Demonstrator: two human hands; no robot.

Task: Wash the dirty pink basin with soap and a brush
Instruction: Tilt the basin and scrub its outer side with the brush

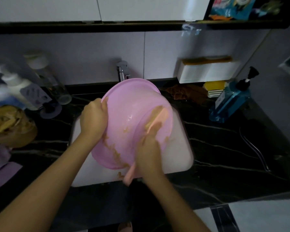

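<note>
Basin, pink and smeared with brown dirt, is held tilted over the white sink, with its rim reaching up toward the tap at 12 o'clock. Brown streaks run along its lower edge from 6 to 8 o'clock, and a few more sit near its middle. The left hand grips the rim at the basin's 9 o'clock, fingers curled over the edge and the wrist coming up from 7 o'clock. The right hand sits at the basin's 5 o'clock, closed round the handle of a pink brush. The brush head lies against the basin's surface toward 3 o'clock, and its bristles look brown. The handle's end pokes out below the hand at 6 o'clock, past the rim. That hand and the brush are blurred, so the finger placement is not clear. I cannot tell whether the surface facing the camera is the basin's inside or its underside. The sink is set in a dark marbled counter. On it, at 2 o'clock from the basin, stands a blue pump bottle, with a brown cloth nearer at 1 o'clock. White bottles stand at 10 o'clock.
</note>
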